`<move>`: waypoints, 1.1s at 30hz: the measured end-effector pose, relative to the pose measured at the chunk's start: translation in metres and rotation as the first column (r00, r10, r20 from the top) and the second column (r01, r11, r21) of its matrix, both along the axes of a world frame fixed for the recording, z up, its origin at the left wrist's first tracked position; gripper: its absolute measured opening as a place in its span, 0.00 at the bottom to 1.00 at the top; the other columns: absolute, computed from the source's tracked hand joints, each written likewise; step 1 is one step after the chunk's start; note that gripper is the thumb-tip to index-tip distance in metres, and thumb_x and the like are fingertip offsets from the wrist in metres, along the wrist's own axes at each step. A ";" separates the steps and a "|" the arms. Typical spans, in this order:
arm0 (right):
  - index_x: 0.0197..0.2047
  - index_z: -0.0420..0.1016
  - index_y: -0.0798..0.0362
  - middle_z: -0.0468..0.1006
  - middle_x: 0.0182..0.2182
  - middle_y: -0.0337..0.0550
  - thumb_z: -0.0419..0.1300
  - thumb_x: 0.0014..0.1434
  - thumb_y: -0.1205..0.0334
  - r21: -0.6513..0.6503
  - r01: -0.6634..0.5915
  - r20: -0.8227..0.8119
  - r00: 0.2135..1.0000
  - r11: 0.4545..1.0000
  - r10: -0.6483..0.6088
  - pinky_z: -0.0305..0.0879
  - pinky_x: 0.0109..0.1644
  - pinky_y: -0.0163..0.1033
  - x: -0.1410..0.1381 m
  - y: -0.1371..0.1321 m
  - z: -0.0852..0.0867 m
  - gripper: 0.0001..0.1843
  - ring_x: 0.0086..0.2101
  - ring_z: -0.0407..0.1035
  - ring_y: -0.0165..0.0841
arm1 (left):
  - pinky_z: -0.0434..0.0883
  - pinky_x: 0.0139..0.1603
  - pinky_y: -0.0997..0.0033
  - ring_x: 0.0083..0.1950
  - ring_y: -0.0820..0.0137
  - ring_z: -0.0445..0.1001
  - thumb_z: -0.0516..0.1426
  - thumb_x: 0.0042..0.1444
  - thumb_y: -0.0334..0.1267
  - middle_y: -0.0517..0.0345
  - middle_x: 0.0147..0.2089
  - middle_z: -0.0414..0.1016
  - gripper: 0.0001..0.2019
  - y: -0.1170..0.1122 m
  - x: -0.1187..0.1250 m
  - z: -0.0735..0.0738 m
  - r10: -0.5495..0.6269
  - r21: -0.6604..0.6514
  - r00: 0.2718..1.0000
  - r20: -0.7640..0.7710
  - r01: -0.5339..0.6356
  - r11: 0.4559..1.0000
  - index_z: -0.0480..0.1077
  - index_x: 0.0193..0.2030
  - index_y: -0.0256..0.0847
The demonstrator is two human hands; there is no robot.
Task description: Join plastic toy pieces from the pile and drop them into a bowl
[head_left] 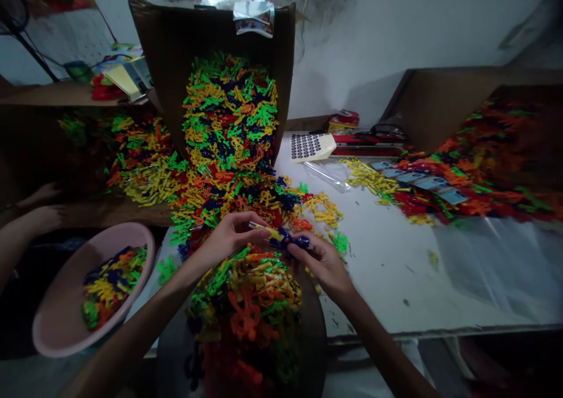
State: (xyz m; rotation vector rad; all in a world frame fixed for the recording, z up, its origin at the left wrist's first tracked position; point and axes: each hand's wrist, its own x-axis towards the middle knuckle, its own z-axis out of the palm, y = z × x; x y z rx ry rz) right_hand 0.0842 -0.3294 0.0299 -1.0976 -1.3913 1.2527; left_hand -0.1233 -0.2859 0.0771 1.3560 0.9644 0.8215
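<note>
Fingers (254, 221) of the left hand (226, 238) pinch narrowly on a small clear plastic packet (263, 230) with yellow inside, while the right hand (319, 263) grips a navy plastic piece (288, 240) touching it. Both are above a multicoloured plastic heap (244, 304) in a dark bowl (316, 339), beside a pink basin (143, 245).

Plastic pieces (229, 122) heaped in a cardboard box (153, 52) and across the desk (387, 281).
A basin (48, 322) of pieces sits left; a second box (440, 105) stands right.
</note>
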 end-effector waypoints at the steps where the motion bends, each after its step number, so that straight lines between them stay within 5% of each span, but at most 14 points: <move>1: 0.40 0.75 0.52 0.79 0.28 0.41 0.63 0.57 0.44 0.009 0.018 0.005 1.000 1.000 -0.018 0.69 0.29 0.35 -0.001 0.000 0.000 0.19 0.27 0.73 0.34 | 0.69 0.26 0.76 0.26 0.72 0.74 0.68 0.48 0.47 0.58 0.26 0.77 0.16 0.000 0.001 0.000 0.012 0.013 1.000 -0.005 -0.012 1.000 0.75 0.34 0.35; 9: 0.41 0.76 0.52 0.79 0.27 0.40 0.62 0.59 0.46 0.042 0.066 0.105 0.992 0.997 -0.070 0.66 0.27 0.34 -0.004 -0.003 -0.004 0.17 0.25 0.73 0.33 | 0.69 0.30 0.77 0.30 0.72 0.74 0.64 0.55 0.47 0.57 0.30 0.77 0.15 -0.005 -0.006 -0.001 -0.050 0.263 0.983 -0.175 0.095 0.960 0.74 0.38 0.36; 12: 0.41 0.76 0.51 0.79 0.27 0.39 0.61 0.61 0.46 0.135 0.157 0.227 0.956 0.978 -0.185 0.66 0.29 0.34 -0.007 -0.008 -0.002 0.16 0.26 0.73 0.33 | 0.70 0.35 0.75 0.34 0.71 0.75 0.61 0.58 0.46 0.55 0.35 0.78 0.13 -0.011 -0.004 -0.005 0.025 0.470 0.962 -0.272 0.110 0.876 0.74 0.39 0.36; 15: 0.42 0.76 0.50 0.80 0.30 0.39 0.60 0.62 0.48 0.230 0.255 0.319 0.892 0.939 -0.320 0.66 0.32 0.35 -0.012 -0.013 0.000 0.14 0.29 0.74 0.34 | 0.70 0.37 0.74 0.36 0.71 0.73 0.59 0.61 0.42 0.53 0.37 0.76 0.09 -0.023 0.006 -0.013 0.201 0.677 0.932 -0.300 0.060 0.733 0.74 0.40 0.38; 18: 0.43 0.76 0.48 0.81 0.32 0.40 0.59 0.63 0.50 0.272 0.264 0.350 0.869 0.925 -0.351 0.68 0.36 0.36 -0.013 -0.015 0.001 0.12 0.32 0.75 0.36 | 0.69 0.39 0.73 0.38 0.70 0.72 0.58 0.62 0.40 0.53 0.36 0.74 0.07 -0.032 0.013 -0.018 0.323 0.764 0.908 -0.265 -0.007 0.645 0.73 0.40 0.38; 20: 0.44 0.75 0.48 0.81 0.34 0.41 0.59 0.62 0.51 0.272 0.211 0.342 0.891 0.939 -0.299 0.69 0.37 0.36 -0.009 -0.015 0.001 0.12 0.33 0.76 0.37 | 0.69 0.39 0.72 0.37 0.70 0.72 0.59 0.62 0.41 0.53 0.36 0.74 0.08 -0.034 0.012 -0.016 0.288 0.702 0.920 -0.266 -0.020 0.712 0.72 0.40 0.38; 24: 0.42 0.74 0.50 0.80 0.29 0.40 0.58 0.63 0.47 0.130 0.007 0.240 0.970 0.991 -0.038 0.67 0.29 0.35 0.001 -0.012 -0.002 0.15 0.25 0.72 0.33 | 0.66 0.29 0.76 0.30 0.72 0.70 0.60 0.60 0.48 0.55 0.33 0.75 0.15 -0.028 0.002 -0.007 0.033 0.346 0.966 -0.258 0.060 0.936 0.73 0.40 0.36; 33: 0.45 0.73 0.51 0.80 0.29 0.41 0.58 0.63 0.44 0.005 -0.124 0.096 0.988 0.992 0.123 0.68 0.31 0.36 -0.010 -0.017 -0.002 0.19 0.28 0.73 0.34 | 0.58 0.23 0.79 0.23 0.76 0.64 0.62 0.55 0.51 0.63 0.24 0.69 0.18 -0.020 -0.011 -0.006 -0.095 0.090 0.971 -0.221 0.117 0.989 0.71 0.39 0.36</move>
